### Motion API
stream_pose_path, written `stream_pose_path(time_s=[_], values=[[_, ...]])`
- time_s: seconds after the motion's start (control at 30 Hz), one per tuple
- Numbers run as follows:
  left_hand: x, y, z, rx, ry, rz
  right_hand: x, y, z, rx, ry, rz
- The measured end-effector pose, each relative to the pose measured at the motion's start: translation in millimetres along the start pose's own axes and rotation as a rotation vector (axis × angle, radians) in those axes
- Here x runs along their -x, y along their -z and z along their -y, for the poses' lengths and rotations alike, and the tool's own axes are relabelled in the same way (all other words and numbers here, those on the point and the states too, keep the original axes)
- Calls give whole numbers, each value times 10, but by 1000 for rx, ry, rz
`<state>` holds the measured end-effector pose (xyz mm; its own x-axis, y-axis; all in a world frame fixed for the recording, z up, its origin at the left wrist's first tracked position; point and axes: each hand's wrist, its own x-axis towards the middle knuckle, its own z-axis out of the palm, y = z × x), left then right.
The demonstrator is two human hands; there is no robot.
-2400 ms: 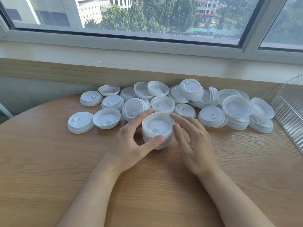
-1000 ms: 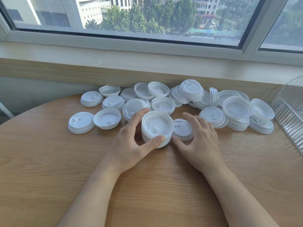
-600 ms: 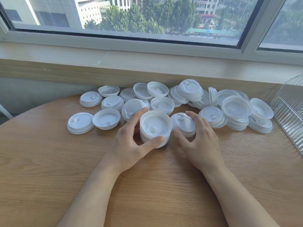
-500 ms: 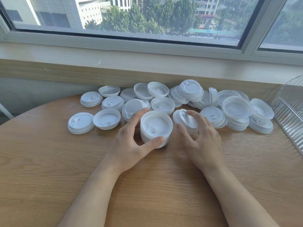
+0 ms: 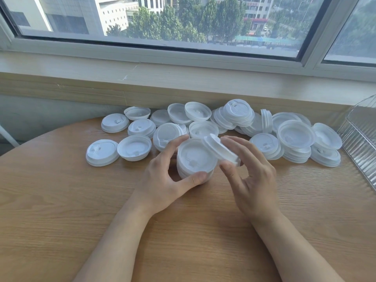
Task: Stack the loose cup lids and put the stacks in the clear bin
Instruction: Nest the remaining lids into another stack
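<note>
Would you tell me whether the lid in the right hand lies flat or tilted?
Tilted: the lid shows its edge, pinched in the right hand.

A round-edged wooden table [image 5: 61, 210] with a pale oak grain fills the lower half of the view, its curved edge sweeping up toward 10 o'clock. Behind it, from 9 to 3 o'clock, runs a broad light sill [image 5: 183, 78] with a wood-toned front band below it. Under the sill at 9 o'clock a grey-green wall [image 5: 50, 112] shows (its surface looks plain and matte). Above, a white-framed window [image 5: 162, 45] spans the top, with a vertical mullion [image 5: 317, 37] at 1 o'clock. Through the glass lie daylight, green trees [image 5: 183, 21] at 12 o'clock and pale buildings [image 5: 81, 15] at 11 o'clock. Soft daylight falls across the sill and tabletop.
</note>
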<state>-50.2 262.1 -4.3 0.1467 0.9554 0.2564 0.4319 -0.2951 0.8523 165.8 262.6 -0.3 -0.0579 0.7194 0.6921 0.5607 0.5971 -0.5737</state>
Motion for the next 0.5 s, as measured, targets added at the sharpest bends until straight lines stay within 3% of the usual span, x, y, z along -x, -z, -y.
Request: stream_pose_path(time_s=[0.5], values=[[-4, 6, -5, -19, 2, 11, -34, 11, -8, 90, -199, -283]])
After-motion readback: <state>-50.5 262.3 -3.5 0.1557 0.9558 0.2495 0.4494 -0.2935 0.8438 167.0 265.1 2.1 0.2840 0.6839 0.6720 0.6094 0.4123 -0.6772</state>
